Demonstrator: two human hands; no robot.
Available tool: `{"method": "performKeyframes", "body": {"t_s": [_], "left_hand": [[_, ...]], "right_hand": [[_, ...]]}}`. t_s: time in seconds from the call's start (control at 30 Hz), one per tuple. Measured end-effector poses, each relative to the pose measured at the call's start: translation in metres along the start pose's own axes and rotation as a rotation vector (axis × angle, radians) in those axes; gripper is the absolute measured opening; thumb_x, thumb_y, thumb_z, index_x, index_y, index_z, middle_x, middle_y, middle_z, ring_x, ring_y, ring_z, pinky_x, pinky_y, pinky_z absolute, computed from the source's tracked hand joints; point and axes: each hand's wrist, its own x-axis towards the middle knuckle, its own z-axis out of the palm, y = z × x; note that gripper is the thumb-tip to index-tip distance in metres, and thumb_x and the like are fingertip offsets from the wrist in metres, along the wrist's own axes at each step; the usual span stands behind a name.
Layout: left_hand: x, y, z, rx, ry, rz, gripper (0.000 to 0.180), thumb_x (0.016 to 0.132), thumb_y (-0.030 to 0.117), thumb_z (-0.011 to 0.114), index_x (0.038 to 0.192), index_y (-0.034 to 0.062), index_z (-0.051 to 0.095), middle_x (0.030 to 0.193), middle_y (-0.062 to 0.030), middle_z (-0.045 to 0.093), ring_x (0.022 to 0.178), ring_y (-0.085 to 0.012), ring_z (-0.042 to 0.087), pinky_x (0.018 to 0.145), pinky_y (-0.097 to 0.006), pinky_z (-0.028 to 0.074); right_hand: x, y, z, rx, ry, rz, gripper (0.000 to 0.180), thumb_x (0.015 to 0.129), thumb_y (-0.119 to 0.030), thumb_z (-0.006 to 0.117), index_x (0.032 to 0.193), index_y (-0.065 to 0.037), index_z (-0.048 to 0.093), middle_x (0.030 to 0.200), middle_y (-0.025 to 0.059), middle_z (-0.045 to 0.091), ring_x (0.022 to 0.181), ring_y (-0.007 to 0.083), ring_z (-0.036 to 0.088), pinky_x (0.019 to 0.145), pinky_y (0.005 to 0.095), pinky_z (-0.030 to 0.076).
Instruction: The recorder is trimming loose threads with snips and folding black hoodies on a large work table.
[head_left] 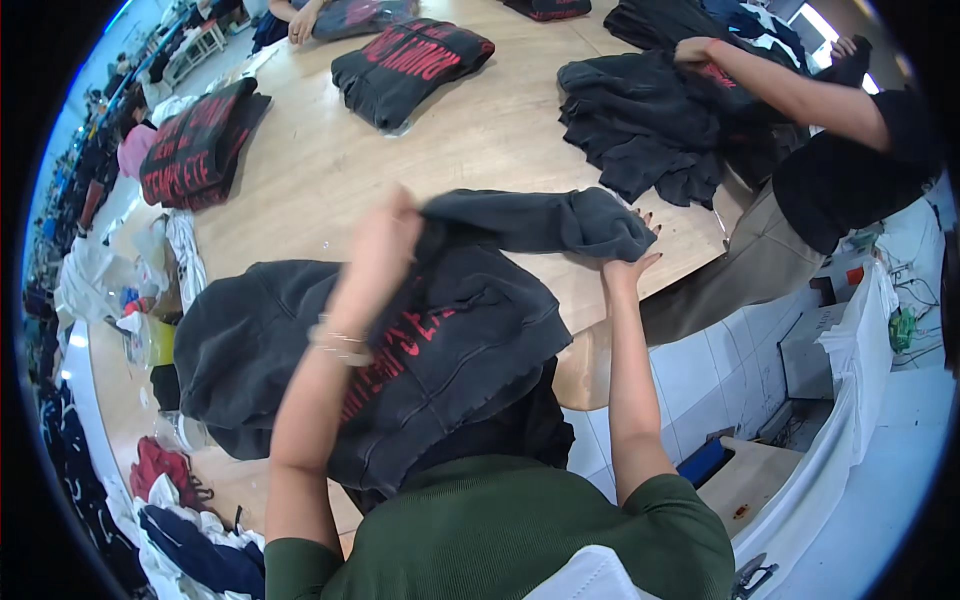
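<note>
A dark grey hoodie [470, 320] with red lettering lies on the wooden table right in front of me, its hood side to the left. One sleeve [520, 222] stretches out to the right across the tabletop. At that sleeve's far end, my right hand [632, 262] grips the cuff area, with fingertips showing around the fabric. My left hand [392, 228] is over the upper part of the hoodie, beside the sleeve's shoulder end. Motion smears its fingers, so whether it holds cloth does not show. A bracelet circles the left wrist.
Folded dark garments with red print [410, 70] [200, 145] sit farther up the table [300, 190]. At right, a co-worker [840, 150] handles another dark garment [650, 120]. Another person's hand [303, 22] rests at the far edge. Plastic bags [100, 270] and cloth piles line the left.
</note>
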Motion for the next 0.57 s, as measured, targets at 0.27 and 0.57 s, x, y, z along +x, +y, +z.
{"method": "performKeyframes", "body": {"t_s": [0.27, 0.57], "left_hand": [[-0.013, -0.167, -0.213, -0.009, 0.622, -0.432, 0.01, 0.088, 0.006, 0.061, 0.094, -0.0005, 0.055, 0.081, -0.0099, 0.062, 0.066, -0.015, 0.063, 0.056, -0.024, 0.053], [-0.081, -0.247, -0.188, -0.799, 0.629, -0.574, 0.036, 0.086, 0.002, 0.064, 0.118, -0.0106, 0.053, 0.098, -0.0135, 0.064, 0.082, -0.0229, 0.066, 0.075, -0.028, 0.056]], "right_hand": [[-0.036, -0.094, -0.13, 0.607, -0.791, -0.115, 0.035, 0.089, -0.018, 0.058, 0.117, 0.003, 0.058, 0.098, 0.0122, 0.067, 0.093, 0.0276, 0.064, 0.083, 0.035, 0.049], [-0.119, -0.218, -0.151, 0.903, -1.025, -0.178, 0.083, 0.079, -0.037, 0.076, 0.143, -0.005, 0.031, 0.109, 0.0126, 0.061, 0.087, 0.0197, 0.06, 0.08, 0.0299, 0.048]]}}
